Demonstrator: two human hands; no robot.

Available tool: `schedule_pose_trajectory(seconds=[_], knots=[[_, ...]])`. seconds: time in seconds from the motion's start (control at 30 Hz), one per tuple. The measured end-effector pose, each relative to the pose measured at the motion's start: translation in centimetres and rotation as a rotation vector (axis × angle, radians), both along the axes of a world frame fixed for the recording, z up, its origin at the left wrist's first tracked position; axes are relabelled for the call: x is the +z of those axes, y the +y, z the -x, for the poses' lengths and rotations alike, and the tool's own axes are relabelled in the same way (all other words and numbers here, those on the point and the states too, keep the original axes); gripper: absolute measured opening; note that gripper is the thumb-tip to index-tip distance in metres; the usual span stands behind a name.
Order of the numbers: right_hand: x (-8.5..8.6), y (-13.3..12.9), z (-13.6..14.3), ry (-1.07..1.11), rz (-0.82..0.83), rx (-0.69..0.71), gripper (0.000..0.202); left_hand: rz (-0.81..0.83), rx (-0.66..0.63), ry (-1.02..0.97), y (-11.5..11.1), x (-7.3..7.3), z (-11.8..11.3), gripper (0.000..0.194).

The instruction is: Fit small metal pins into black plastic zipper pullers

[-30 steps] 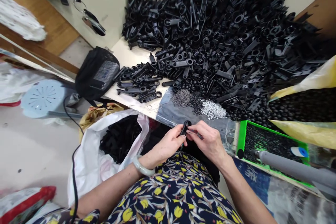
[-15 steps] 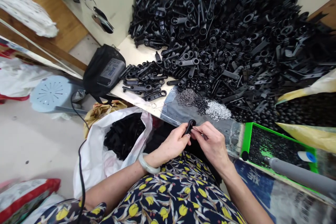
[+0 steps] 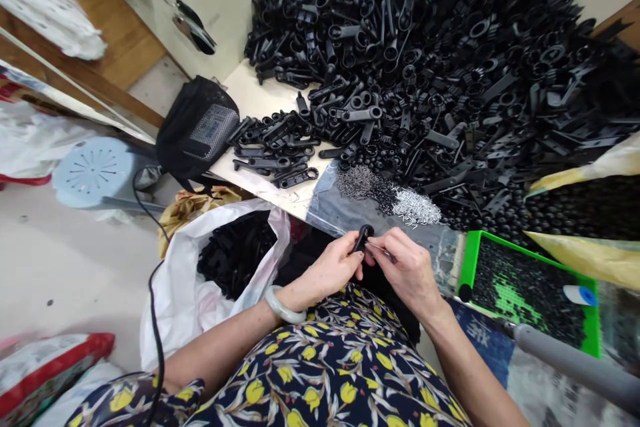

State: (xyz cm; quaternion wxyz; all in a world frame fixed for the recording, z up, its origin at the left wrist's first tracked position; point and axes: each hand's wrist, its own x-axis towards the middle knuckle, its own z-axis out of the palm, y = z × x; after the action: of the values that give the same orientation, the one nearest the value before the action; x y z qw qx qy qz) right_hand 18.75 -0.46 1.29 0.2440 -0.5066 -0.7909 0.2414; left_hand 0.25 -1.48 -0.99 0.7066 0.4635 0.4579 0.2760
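My left hand [image 3: 333, 270], with a pale bangle at the wrist, is closed round a black plastic part [image 3: 363, 238] held near the table's front edge. My right hand [image 3: 406, 267] pinches a thin metallic piece [image 3: 380, 248] against the part's right side; its exact shape is too small to tell. Just beyond the hands lie a pile of small silvery pins [image 3: 416, 207] and a pile of tiny grey pieces [image 3: 356, 181]. Farther back rises a large heap of black parts [image 3: 400, 53], and a smaller group of black handles [image 3: 275, 147] rests left of it.
A green tray [image 3: 470, 260] of small black pieces sits at the right, beside a grey cylindrical tool [image 3: 565, 353]. A white bag [image 3: 175, 293] with black parts hangs open at the left. A black pouch [image 3: 200, 127] lies on the table's left edge.
The view has shifted slightly. The grey tool has moved down and right, off the green tray, and more green shows on the tray's bottom. Both hands keep their hold.
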Motion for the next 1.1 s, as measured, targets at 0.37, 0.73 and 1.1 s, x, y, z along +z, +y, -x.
schedule_pose_trajectory(seconds=[0.37, 0.73, 1.1], knots=[[0.5, -0.5, 0.7, 0.014, 0.050, -0.090, 0.022, -0.124, -0.041, 0.199, 0.4, 2.0, 0.4, 0.023], [0.2, -1.3, 0.6, 0.054, 0.008, -0.005, 0.020, -0.014, 0.087, -0.014, 0.6, 0.8, 0.0, 0.025], [1.3, -0.5, -0.7, 0.121, 0.078, -0.029, 0.029, 0.001, 0.129, -0.135, 1.2, 0.0, 0.2, 0.033]])
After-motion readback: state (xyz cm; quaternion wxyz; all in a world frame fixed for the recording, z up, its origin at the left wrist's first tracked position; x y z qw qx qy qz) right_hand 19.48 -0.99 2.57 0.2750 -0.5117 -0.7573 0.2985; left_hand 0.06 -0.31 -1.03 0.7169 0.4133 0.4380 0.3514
